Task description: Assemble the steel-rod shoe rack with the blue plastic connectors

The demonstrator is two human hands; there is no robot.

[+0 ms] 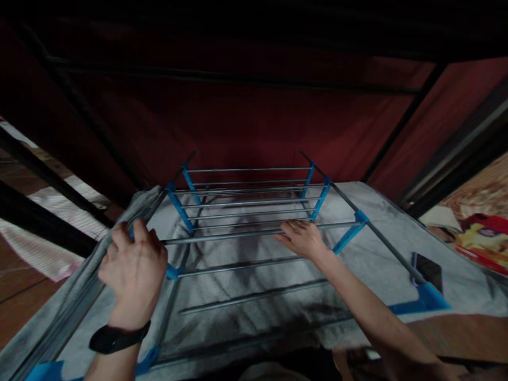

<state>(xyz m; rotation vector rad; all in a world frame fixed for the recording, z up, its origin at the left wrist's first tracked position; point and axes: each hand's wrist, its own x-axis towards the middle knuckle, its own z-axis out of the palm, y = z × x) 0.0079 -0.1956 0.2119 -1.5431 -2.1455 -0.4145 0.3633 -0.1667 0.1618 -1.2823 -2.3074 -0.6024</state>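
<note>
A partly built rack of thin grey metal tubes and blue plastic brackets [351, 235] lies on a pale grey cloth [381, 201]. My left hand [133, 259], with a black wristband [119, 338], is curled over the rack's left side, where a blue connector mostly hides beneath the fingers. My right hand [301, 238] is wrapped over a crosswise metal tube [222, 237], which runs between the left connector and a blue bracket on the right. Nearer to me, another metal tube [254, 298] shows a bare left end; my right forearm covers its other end.
A dark phone [428, 271] lies on the cloth at the right. Dark red fabric [254, 121] with dark frame bars hangs close behind the rack. A red and yellow packet [482, 241] is at far right, and a striped cloth [51, 227] at left.
</note>
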